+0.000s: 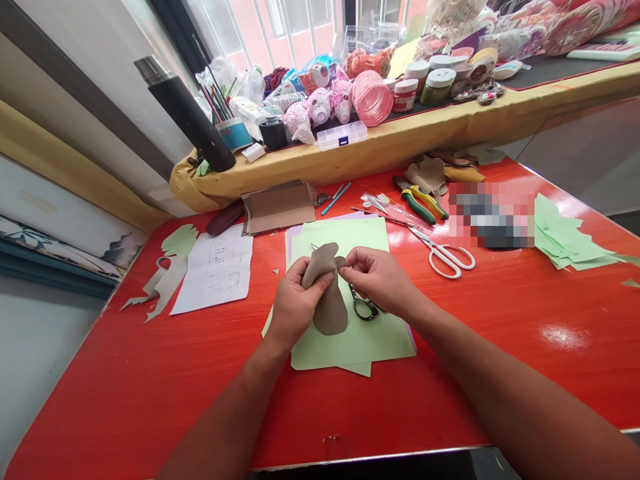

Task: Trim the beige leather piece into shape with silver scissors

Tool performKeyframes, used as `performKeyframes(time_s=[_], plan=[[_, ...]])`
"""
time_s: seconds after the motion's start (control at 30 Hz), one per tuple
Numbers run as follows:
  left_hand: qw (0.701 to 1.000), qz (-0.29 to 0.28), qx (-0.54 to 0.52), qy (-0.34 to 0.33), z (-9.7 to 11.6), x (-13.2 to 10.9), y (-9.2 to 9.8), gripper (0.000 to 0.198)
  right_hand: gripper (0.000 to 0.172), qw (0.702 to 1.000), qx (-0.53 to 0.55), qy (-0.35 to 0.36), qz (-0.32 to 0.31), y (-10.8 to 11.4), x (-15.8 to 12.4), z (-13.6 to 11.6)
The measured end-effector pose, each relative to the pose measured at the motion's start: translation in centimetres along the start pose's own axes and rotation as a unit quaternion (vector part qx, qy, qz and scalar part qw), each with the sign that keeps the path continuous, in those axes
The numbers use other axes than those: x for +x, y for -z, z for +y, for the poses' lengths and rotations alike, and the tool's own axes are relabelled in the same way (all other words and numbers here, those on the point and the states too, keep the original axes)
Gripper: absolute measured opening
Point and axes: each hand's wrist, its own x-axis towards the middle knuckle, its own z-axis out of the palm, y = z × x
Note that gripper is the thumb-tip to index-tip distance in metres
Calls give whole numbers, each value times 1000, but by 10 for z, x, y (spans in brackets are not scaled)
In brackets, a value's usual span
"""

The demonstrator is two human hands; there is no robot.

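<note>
No word, brand or number can be read with certainty. On the white paper sheet (213, 270), left of the fingers (361, 256), small dark lettering and drawn lines are seen, too fine to be made out. Beyond the fingers and to their right, a red jar (406, 86) is fitted with a label (404, 103) whose print is blurred. Farther right, red marks are borne by a flat white item (603, 52), likewise illegible.

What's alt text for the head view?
A person's left hand grips a grey-brown piece, right hand at its edge, over light green sheets on a red table. White-handled scissors and pliers lie beyond to the right, a printed sheet to the left.
</note>
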Motion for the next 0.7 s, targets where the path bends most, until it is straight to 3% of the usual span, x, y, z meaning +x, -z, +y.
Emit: performKeyframes(time_s=[0.2, 0.37, 0.5, 0.7], plan=[[996, 47, 62, -37, 2, -9, -6, 19, 14, 998, -38, 15, 42, -5, -2, 1], [994, 53, 74, -62, 1, -10, -7, 17, 13, 998, -43, 22, 49, -7, -3, 1], [999, 39, 18, -29, 4, -10, -6, 19, 11, 997, -48, 30, 56, -7, -2, 3], [995, 59, -75, -32, 6, -8, -3, 23, 13, 992, -30, 17, 122, 10, 13, 17]])
